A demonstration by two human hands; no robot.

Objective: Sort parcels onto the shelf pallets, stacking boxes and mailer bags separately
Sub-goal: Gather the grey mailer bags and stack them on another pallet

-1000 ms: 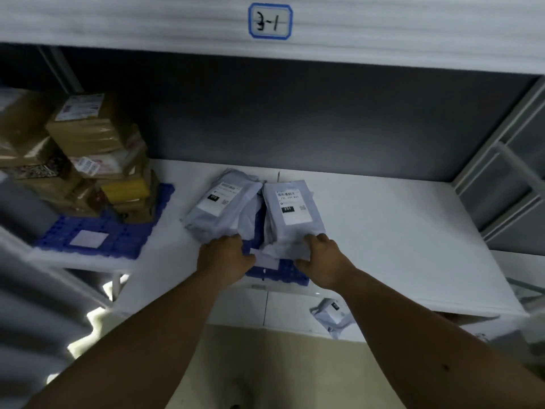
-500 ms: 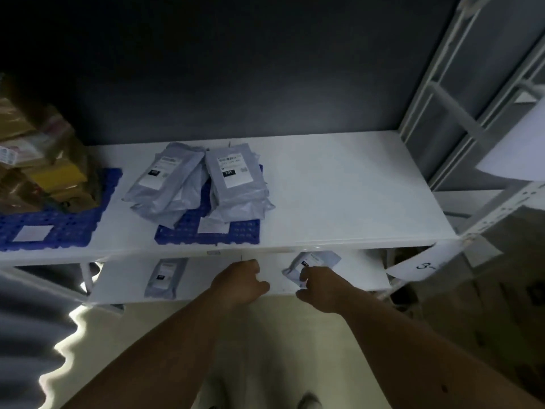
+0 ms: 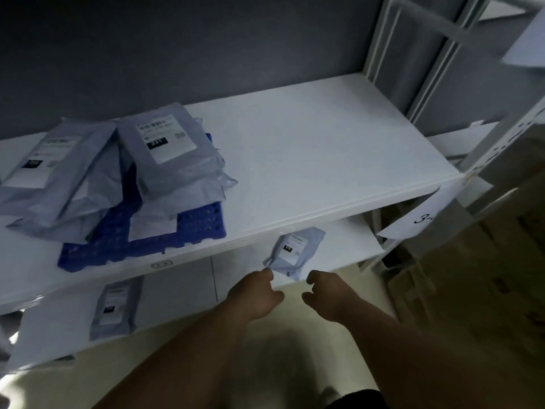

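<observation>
Both hands, left (image 3: 254,299) and right (image 3: 330,296), are loosely curled and hold nothing; the small bag (image 3: 295,250) lies just past them, maybe nearer the left, pointing away

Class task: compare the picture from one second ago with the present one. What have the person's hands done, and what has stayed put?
Both hands let go of the mailer bags on the blue pallet and dropped below the shelf edge; left hand and right hand now flank a small mailer below. The stacks stayed.

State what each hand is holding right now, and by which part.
Nothing is held. The left hand and right hand hang loosely curled just short of the small mailer bag on the lower shelf, neither plainly touching it.
</observation>
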